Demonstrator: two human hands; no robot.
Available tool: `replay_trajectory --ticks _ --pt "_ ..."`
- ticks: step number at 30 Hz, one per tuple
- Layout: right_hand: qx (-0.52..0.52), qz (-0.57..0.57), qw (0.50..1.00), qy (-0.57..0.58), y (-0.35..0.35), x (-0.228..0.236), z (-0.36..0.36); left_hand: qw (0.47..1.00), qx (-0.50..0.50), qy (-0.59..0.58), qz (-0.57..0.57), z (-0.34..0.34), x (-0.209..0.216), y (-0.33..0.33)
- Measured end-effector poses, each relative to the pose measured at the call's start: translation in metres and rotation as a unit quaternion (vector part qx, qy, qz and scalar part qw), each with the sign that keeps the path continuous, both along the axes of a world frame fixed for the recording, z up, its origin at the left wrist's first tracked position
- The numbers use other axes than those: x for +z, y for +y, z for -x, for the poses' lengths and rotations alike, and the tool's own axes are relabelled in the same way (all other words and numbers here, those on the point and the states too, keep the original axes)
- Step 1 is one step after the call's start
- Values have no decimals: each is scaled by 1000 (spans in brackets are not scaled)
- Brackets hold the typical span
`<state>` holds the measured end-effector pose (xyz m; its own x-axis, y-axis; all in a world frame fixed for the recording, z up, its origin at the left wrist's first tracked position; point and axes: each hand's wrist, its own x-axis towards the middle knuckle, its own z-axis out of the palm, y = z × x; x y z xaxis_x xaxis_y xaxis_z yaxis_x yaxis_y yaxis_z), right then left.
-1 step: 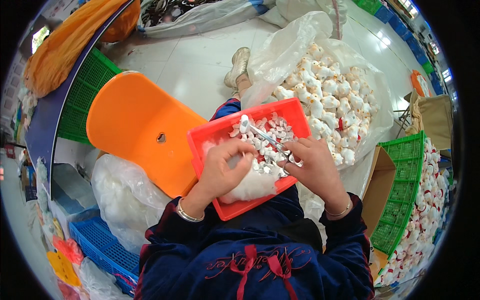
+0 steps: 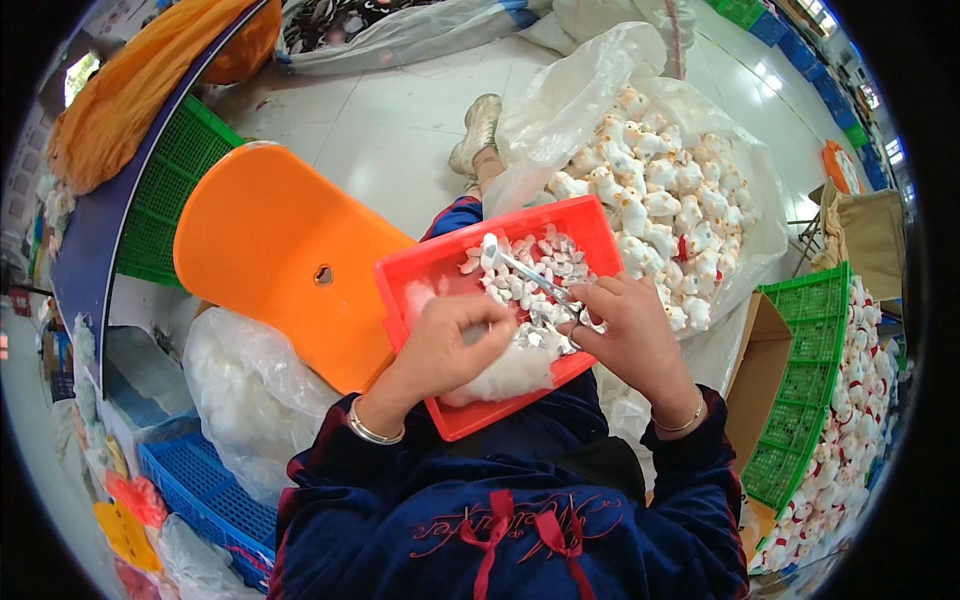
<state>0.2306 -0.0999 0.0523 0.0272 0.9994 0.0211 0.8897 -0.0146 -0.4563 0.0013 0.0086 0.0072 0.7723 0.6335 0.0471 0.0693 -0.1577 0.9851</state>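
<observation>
Lying in red tray point(image 2: 598, 240): white pieces point(image 2: 560, 258), fluff point(image 2: 512, 374)

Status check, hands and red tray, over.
Right hand holding metal forceps, white piece at tip. Left hand over red tray, grip unclear. No obstruction visible.

L of ctr: 1 orange plastic seat point(image 2: 260, 240) w/ 1 small hole, fluff bag point(image 2: 250, 390) (clear, white fill) just below it. Far L: green crate point(image 2: 165, 200) just beside a dark blue panel point(image 2: 90, 270), orange cloth point(image 2: 130, 110) draped over its top end. Btm L: blue crate point(image 2: 205, 490), yellow item point(image 2: 125, 535) nr it, kind unclear. Top: pale tiled floor point(image 2: 380, 120), plus whitish sack point(image 2: 420, 45) w/ dark contents. R of ctr: clear plastic bag point(image 2: 550, 110) full of white plush toys point(image 2: 650, 205). Far R: cardbd box point(image 2: 755, 370) next to 2nd green crate point(image 2: 800, 390), white-and-red toys point(image 2: 850, 430) beyond, khaki fabric chair point(image 2: 865, 235) above.
</observation>
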Motion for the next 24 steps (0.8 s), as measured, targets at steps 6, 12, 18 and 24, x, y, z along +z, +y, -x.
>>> replay_trajectory --ticks 6,12,18,24 --pt "17 -7 999 -51 -10 0 -6 970 178 -32 165 6 -6 18" --pt "58 -36 990 -120 -12 8 -5 974 149 9 172 -6 -4 22" --pt "64 -34 989 -127 -13 12 -8 960 103 6 262 0 -3 30" --pt "60 -29 990 -121 -15 12 -9 940 79 -39 330 -2 -4 29"
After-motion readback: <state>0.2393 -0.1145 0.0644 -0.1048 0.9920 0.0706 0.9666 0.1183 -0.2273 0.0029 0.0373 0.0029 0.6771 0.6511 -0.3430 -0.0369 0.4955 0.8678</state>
